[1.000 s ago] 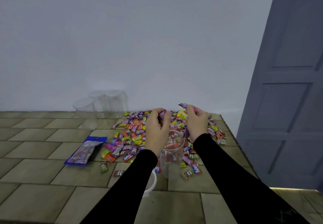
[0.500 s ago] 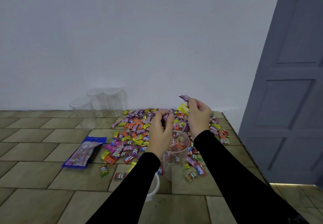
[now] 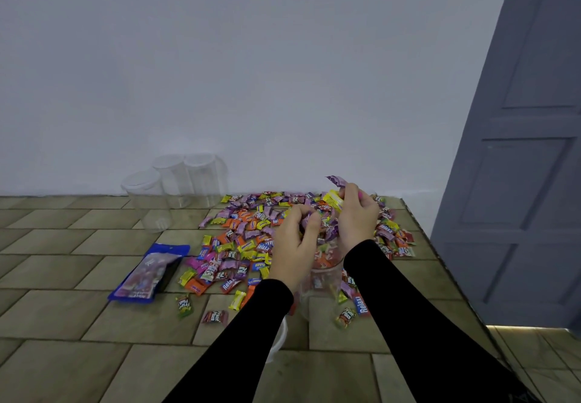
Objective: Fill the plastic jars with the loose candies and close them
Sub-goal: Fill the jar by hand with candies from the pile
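Progress: the clear plastic jar being filled [image 3: 323,272] stands upright on the tiled table [image 3: 63,371], between the two forearms, and holds a layer of wrapped candies — by the look of it well short of full.
Still to do: most of the loose pile of bright wrapped candies [image 3: 248,233] lies spread on the table behind and left of that jar; three more clear plastic jars [image 3: 176,185] stand against the wall, well apart from the pile, and look empty. I judge the task to be at an early stage, with no jar closed after filling.
Lid: a white round lid [image 3: 278,339] shows partly under the left sleeve, near the jar's foot; it is not on the jar.
Left hand: the left hand [image 3: 294,242] hovers over the jar's mouth, fingers curled in on a small clutch of purple-wrapped candies, knuckles up.
Right hand: the right hand [image 3: 356,217] is raised a little higher, just behind the jar, fingers clenched round several candies — a yellow-wrapped candy [image 3: 334,200] and a purple-wrapped candy [image 3: 336,180] stick out above its thumb.
Arms: both black sleeves reach forward from the lower edge and converge on the jar.
Next step, as a judgement: both handfuls seem due to be dropped into the jar's mouth.
Nearby: an opened blue candy bag [image 3: 151,273] lies flat, left of the pile.
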A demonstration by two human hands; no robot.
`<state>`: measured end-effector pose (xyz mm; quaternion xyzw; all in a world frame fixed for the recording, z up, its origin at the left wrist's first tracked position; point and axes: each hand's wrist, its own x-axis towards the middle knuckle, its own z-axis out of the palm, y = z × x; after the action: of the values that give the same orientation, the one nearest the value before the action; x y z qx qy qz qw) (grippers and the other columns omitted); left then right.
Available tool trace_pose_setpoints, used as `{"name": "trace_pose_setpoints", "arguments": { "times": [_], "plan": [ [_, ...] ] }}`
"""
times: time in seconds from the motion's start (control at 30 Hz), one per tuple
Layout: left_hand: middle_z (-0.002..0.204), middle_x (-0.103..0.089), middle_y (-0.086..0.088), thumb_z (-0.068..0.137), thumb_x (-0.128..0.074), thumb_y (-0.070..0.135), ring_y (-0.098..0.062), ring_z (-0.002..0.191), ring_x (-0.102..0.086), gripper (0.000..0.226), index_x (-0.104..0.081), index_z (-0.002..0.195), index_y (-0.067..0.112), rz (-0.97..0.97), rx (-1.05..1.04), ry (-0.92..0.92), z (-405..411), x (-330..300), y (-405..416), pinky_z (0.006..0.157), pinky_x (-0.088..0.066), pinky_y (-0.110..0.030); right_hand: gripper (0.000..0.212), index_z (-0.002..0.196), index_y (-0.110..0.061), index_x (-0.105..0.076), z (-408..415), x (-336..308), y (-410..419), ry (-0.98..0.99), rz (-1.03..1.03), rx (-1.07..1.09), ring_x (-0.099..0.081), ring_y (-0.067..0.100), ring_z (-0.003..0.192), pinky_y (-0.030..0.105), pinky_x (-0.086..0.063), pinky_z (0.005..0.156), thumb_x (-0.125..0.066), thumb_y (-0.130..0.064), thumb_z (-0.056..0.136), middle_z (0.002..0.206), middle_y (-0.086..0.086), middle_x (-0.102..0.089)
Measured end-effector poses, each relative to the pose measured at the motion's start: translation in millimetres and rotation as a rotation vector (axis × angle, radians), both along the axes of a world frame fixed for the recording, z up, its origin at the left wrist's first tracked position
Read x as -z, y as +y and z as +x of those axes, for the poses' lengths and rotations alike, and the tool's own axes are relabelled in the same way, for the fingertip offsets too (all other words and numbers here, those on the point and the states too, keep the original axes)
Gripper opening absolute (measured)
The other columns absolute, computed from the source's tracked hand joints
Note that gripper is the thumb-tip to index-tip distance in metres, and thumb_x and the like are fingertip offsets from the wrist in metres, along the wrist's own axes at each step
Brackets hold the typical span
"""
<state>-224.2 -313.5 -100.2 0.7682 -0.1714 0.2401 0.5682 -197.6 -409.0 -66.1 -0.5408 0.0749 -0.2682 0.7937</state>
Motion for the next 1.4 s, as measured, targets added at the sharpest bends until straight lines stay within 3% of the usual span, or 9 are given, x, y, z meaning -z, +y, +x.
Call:
{"name": "trace_pose_setpoints", "arguments": {
  "times": [0.3, 0.5, 0.63, 0.73, 0.83, 0.97, 1.23, 1.33, 1.4],
  "plan": [
    [0.074, -0.056, 0.001, 0.091, -0.050, 0.017, -0.011, 0.067, -0.050, 0.008, -0.056, 0.087, 0.015, -0.084, 0.020, -0.052, -3.3, 7.0, -5.6, 0.060, -0.040, -0.024, 0.037, 0.056, -0.016, -0.046, 0.5, 0.7, -2.5, 0.046, 0.179, 0.042, -0.021, 0.017, 0.050, 0.029, -0.023, 0.049, -0.048, -0.013, 0.092, 0.048, -0.008, -0.030],
    [0.072, -0.052, 0.010, 0.087, -0.050, 0.034, -0.012, 0.066, -0.048, 0.021, -0.056, 0.079, 0.017, -0.154, 0.034, -0.052, 2.4, 14.0, -5.4, 0.061, -0.036, -0.029, 0.039, 0.054, -0.017, -0.050, -4.2, -1.4, -0.7, 0.051, 0.187, 0.043, -0.026, 0.016, 0.050, 0.028, -0.026, 0.049, -0.048, -0.013, 0.093, 0.047, -0.009, -0.038],
    [0.107, -0.061, 0.010, 0.092, -0.033, 0.055, -0.010, 0.108, -0.055, 0.047, -0.064, 0.106, 0.023, -0.155, 0.059, 0.073, -1.4, 17.8, -6.5, 0.092, -0.043, -0.033, 0.039, 0.054, -0.018, -0.050, -6.1, -2.1, -0.6, 0.057, 0.165, 0.051, -0.026, 0.014, 0.048, 0.026, -0.029, 0.051, -0.048, -0.012, 0.093, 0.048, -0.008, -0.036],
    [0.126, -0.055, 0.016, 0.089, -0.019, 0.066, -0.006, 0.123, -0.048, 0.062, -0.057, 0.124, 0.031, -0.164, 0.082, 0.170, -2.3, 21.5, -3.6, 0.102, -0.039, -0.033, 0.043, 0.050, -0.020, -0.048, -6.8, -0.8, -1.0, 0.044, 0.154, 0.042, -0.025, 0.015, 0.050, 0.027, -0.027, 0.052, -0.047, -0.012, 0.092, 0.050, -0.007, -0.034],
    [0.124, -0.060, 0.003, 0.082, -0.020, 0.077, -0.011, 0.111, -0.059, 0.070, -0.055, 0.123, 0.032, -0.368, 0.143, 0.321, -3.1, 22.2, -3.0, 0.097, -0.045, -0.032, 0.040, 0.052, -0.019, -0.046, -6.4, -0.2, -1.7, 0.049, 0.165, 0.030, -0.022, 0.017, 0.052, 0.029, -0.025, 0.053, -0.047, -0.013, 0.092, 0.048, -0.008, -0.031],
    [0.106, -0.070, -0.011, 0.074, -0.026, 0.082, -0.028, 0.099, -0.066, 0.085, -0.068, 0.111, 0.018, -0.585, 0.182, 0.556, -5.7, 26.2, -6.8, 0.099, -0.047, -0.056, 0.038, 0.054, -0.017, -0.050, -5.2, -0.9, -1.6, 0.057, 0.162, 0.002, -0.025, 0.020, 0.051, 0.023, -0.032, 0.042, -0.047, -0.013, 0.092, 0.052, -0.005, -0.033],
    [0.100, -0.074, -0.010, 0.080, -0.032, 0.080, -0.030, 0.106, -0.065, 0.081, -0.077, 0.094, 0.014, -0.668, 0.046, 0.499, 2.8, 36.2, -6.9, 0.103, -0.046, -0.046, 0.029, 0.062, -0.013, -0.049, -5.7, 0.0, -7.3, 0.110, -0.050, -0.223, -0.034, 0.023, 0.060, 0.023, -0.039, 0.044, -0.047, -0.014, 0.091, 0.072, 0.011, -0.036],
    [0.095, -0.074, -0.013, 0.092, -0.024, 0.065, -0.029, 0.098, -0.067, 0.074, -0.076, 0.088, 0.012, -0.668, 0.062, 0.489, 5.3, 36.9, -5.0, 0.096, -0.049, -0.040, 0.034, 0.056, -0.018, -0.050, -7.9, 5.7, -7.8, 0.140, -0.154, -0.207, -0.035, 0.016, 0.060, 0.030, -0.037, 0.055, -0.049, -0.015, 0.089, 0.066, 0.004, -0.037],
    [0.096, -0.074, -0.015, 0.095, -0.023, 0.062, -0.030, 0.098, -0.068, 0.075, -0.075, 0.092, 0.009, -0.669, 0.073, 0.499, 7.0, 39.0, -6.8, 0.092, -0.051, -0.038, 0.036, 0.056, -0.017, -0.049, -9.5, 7.2, -7.1, 0.119, -0.183, -0.210, -0.031, 0.011, 0.050, 0.026, -0.030, 0.050, -0.047, -0.013, 0.091, 0.053, -0.003, -0.036]
  ]
}}
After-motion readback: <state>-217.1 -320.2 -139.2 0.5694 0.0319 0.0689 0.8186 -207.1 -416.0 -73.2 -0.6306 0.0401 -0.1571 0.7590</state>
